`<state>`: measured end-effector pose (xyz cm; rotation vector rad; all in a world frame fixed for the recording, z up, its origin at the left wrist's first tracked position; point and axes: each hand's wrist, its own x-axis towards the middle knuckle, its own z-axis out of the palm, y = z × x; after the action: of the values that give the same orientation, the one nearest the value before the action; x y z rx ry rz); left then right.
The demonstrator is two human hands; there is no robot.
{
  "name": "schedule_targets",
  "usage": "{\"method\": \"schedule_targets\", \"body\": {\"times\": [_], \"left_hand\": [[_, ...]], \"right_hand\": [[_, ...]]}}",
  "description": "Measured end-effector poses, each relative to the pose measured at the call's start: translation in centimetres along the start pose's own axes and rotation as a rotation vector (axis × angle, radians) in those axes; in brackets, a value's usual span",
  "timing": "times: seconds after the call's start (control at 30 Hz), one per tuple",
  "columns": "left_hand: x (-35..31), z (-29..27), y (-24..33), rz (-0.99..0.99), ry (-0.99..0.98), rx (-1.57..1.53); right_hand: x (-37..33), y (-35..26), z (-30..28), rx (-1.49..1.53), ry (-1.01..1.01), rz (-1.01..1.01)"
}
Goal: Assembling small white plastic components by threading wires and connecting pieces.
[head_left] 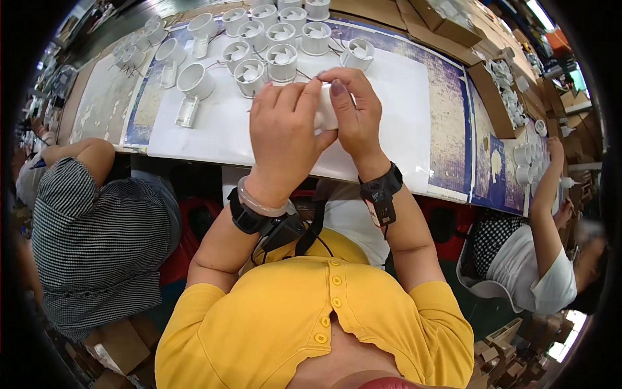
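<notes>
Over the middle of the white sheet point(395, 129) on the table, both my hands grip one white plastic part point(326, 111). My left hand point(284, 129) curls its fingers over the part's far left side. My right hand point(357, 111) holds its right side, thumb bent across the top. Much of the part is hidden by my fingers, so its full shape cannot be told. Just beyond my hands stand several round white fan housings, among them a fan housing point(282, 63) with blades inside. To the left, a white cylinder point(195, 82) sits by a small rectangular white piece point(188, 111).
Thin dark wires trail between the fan housings. A cardboard box point(497, 97) of white parts stands on the right. People sit on both sides: one in a checked top point(107, 240) at left, another in a white top point(534, 272) at right, beside more white cylinders point(526, 162).
</notes>
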<state>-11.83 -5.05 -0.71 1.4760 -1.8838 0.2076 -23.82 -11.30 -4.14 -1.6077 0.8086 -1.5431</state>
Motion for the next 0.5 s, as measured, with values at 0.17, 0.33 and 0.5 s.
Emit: {"method": "schedule_targets", "body": {"times": [0.17,0.33,0.5], "left_hand": [[-0.3,-0.4,0.8,-0.023,-0.041,0.029],[-0.3,-1.7,0.2,-0.165,-0.329,0.018],[-0.7,-3.6,-2.2,-0.358,-0.450,-0.295]], "right_hand": [[-0.4,-0.5,-0.5,0.010,0.019,0.045],[-0.5,-0.3,-0.7,-0.047,-0.138,0.042],[0.5,-0.1,-0.1,0.224,-0.034,-0.015]]}}
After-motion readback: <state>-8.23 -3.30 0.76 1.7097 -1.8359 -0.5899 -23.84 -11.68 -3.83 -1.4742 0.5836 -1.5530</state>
